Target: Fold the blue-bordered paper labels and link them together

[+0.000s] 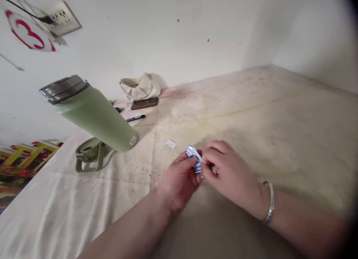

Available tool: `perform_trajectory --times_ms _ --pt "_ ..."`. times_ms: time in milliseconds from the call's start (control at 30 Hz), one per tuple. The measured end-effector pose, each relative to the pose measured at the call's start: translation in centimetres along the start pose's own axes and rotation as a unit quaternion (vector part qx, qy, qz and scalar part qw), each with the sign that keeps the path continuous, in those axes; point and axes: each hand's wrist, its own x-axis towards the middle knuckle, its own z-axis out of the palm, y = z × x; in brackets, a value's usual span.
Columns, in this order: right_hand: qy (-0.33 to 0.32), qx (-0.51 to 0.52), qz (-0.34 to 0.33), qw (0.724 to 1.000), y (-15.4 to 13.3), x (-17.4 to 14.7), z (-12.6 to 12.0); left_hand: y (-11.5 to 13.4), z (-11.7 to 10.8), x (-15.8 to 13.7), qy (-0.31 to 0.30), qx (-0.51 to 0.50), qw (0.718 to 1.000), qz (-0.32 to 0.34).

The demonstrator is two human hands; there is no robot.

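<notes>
My left hand [181, 175] is closed on a small blue-and-white patterned piece [195, 160], gripped between thumb and fingers; it looks like paper or a sticker, but its exact kind is unclear. From the right, my right hand [223, 164] pinches the same piece at its white edge, fingertips bent inward and partly hidden. Both hands are held just over the near part of the cloth-covered table [237, 121]. A little white slip with faint writing [170, 144] lies on the cloth beyond my left hand.
An open green tumbler [97, 115] with a steel rim stands at the left, its green lid [91, 150] beside it. Farther back are a black pen [136, 118], a phone [144, 103] and a cream handbag [140, 86]. A wall socket [63, 20] is at upper left.
</notes>
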Motion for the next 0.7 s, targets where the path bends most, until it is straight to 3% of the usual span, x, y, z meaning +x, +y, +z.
perform_trajectory --times_ms 233,367,700 --pt "-0.043 -0.091 -0.027 0.995 -0.38 -0.19 -0.31 0.30 0.04 0.23 -0.028 -0.042 0.998 -0.040" --pt "-0.059 -0.083 -0.025 0.994 -0.51 -0.37 -0.19 0.36 0.03 0.22 -0.053 -0.033 0.997 -0.039" --pt "-0.067 -0.060 -0.014 0.996 -0.63 -0.55 -0.13 0.11 0.10 0.20 -0.022 -0.016 0.999 -0.046"
